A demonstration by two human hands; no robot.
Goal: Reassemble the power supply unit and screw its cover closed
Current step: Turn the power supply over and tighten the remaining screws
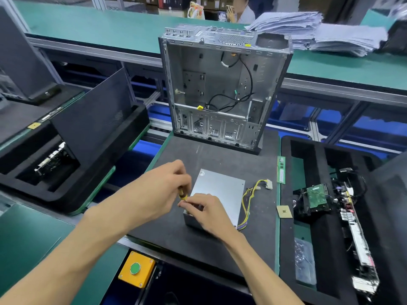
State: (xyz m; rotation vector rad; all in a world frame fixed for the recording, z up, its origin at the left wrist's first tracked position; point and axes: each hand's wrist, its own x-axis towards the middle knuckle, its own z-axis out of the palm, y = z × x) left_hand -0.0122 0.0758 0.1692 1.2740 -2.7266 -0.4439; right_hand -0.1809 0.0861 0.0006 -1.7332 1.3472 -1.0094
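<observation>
Green anti-static matting covers the near bench edge, where an orange box with a round green push-button (136, 269) is mounted. Just beyond it lies a dark grey foam work pad (176, 234) that carries the task item.

The silver sheet-metal power supply unit (222, 190) lies flat near the middle of the pad, cover side up. Its yellow and black cable bundle with a white plug (255, 194) trails from the right side onto the pad.

The left hand (163, 190) has its fingers curled around a yellow-handled screwdriver (182, 195), held roughly upright over the near-left corner of the unit. The right hand (203, 211) rests on that same corner, its fingertips pinched at the screwdriver tip; whether a screw is held there cannot be determined.

A green memory module (281, 170) lies along the right edge of the pad. A small tan square chip (284, 211) lies below it. Right of the pad, a black foam tray (326, 155) holds a green circuit board (317, 198) and other parts.

At the far end of the pad stands an open grey metal computer case (220, 89), loose black cables hanging inside. To the left, a second black foam tray (66, 164) holds a component.

Behind the case runs a green conveyor bench (88, 27) bearing stacked papers (319, 31).
</observation>
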